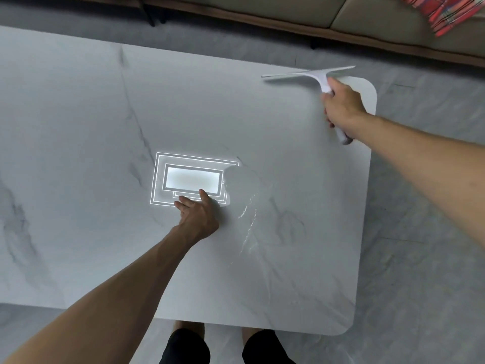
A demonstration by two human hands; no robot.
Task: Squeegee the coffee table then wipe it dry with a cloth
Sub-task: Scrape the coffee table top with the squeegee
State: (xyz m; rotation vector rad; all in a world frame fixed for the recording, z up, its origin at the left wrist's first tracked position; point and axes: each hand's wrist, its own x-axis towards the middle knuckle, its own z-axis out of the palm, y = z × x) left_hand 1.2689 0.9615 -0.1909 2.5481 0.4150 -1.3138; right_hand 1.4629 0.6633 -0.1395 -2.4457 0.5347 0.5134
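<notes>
My right hand grips squeegee at far counter corner; left hand w/ fingertips pressing it (fingers straight).

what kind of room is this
Most likely a home living room: a low marble-look coffee table stands just in front of a sofa with a red checked cloth on it, over a grey floor. The right hand grips a squeegee near the table's far corner.

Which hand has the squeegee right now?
The right hand grips the white squeegee by its handle, at the far right corner of the coffee table. The left hand holds nothing and rests on the surface near the middle.
</notes>
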